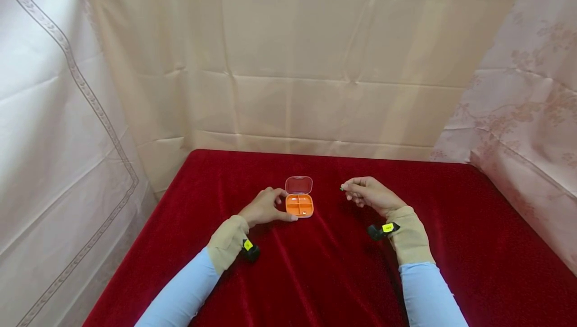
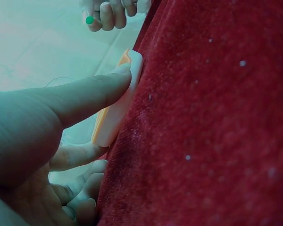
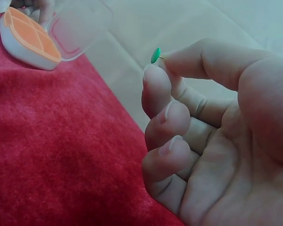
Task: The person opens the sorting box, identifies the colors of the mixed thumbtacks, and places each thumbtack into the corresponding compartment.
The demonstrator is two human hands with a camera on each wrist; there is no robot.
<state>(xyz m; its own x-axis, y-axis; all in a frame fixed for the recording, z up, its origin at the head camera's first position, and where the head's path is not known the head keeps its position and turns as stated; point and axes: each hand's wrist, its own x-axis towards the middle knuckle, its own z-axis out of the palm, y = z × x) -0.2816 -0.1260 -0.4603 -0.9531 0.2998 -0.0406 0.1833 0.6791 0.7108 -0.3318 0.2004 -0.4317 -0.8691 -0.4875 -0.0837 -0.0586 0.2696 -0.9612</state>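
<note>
In the head view a small orange pill box [image 1: 293, 210] with four compartments lies on the red cloth, its clear lid [image 1: 299, 185] raised at the far side. My left hand [image 1: 263, 208] grips the box from its left side. The left thumb [image 2: 96, 92] lies along the near wall, with a finger at the other end. A small light item [image 1: 304, 212] sits in the near right compartment. To the right of the box, my right hand [image 1: 371, 196] pinches a green thumbtack [image 3: 155, 55] by its pin between thumb and index finger, above the cloth. The other right fingers are curled.
A red velvet cloth [image 1: 351, 267] covers the table. Behind it hangs a beige curtain [image 1: 288, 66], with a pale curtain [image 1: 54, 116] at the left and a floral one [image 1: 532, 91] at the right. Each wrist carries a small black camera [image 1: 380, 231].
</note>
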